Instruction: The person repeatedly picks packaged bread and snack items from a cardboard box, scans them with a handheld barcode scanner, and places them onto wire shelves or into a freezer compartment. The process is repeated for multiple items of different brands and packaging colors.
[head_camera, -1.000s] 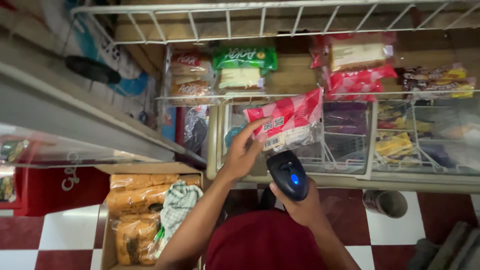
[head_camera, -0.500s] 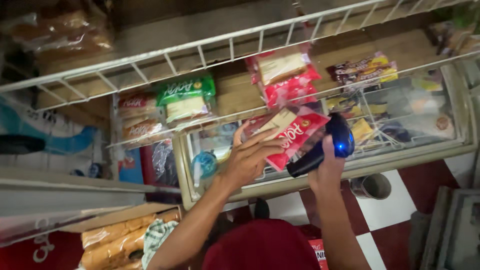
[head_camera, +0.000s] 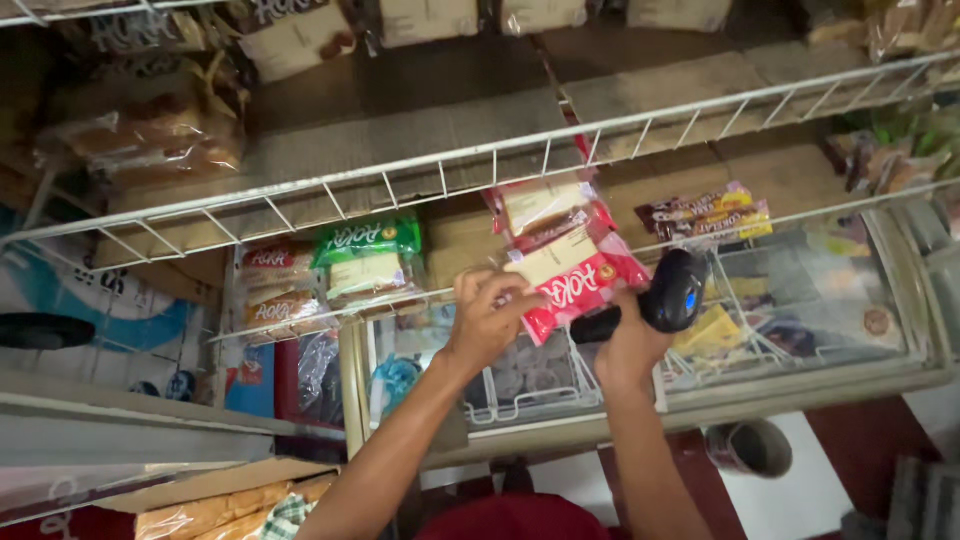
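My left hand (head_camera: 487, 318) grips a red and white packet of bread (head_camera: 572, 279) and holds it up at the front of a white wire shelf (head_camera: 440, 170). My right hand (head_camera: 628, 345) is shut around a black handheld scanner (head_camera: 668, 296) with a blue light, held just right of the packet and touching it. More red packets (head_camera: 545, 207) lie on the shelf directly behind the one I hold. A green packet (head_camera: 366, 240) and two brownish packets (head_camera: 272, 290) lie to the left.
Below the shelf is a glass-topped chest freezer (head_camera: 800, 330) with goods inside. A cardboard box of wrapped bread (head_camera: 215, 505) stands at the lower left. A grey bucket (head_camera: 752, 447) stands on the red and white tiled floor.
The view has tilted up toward the shelves. Both hands have risen, bringing the red packet and the scanner closer to the wire shelf's front edge.
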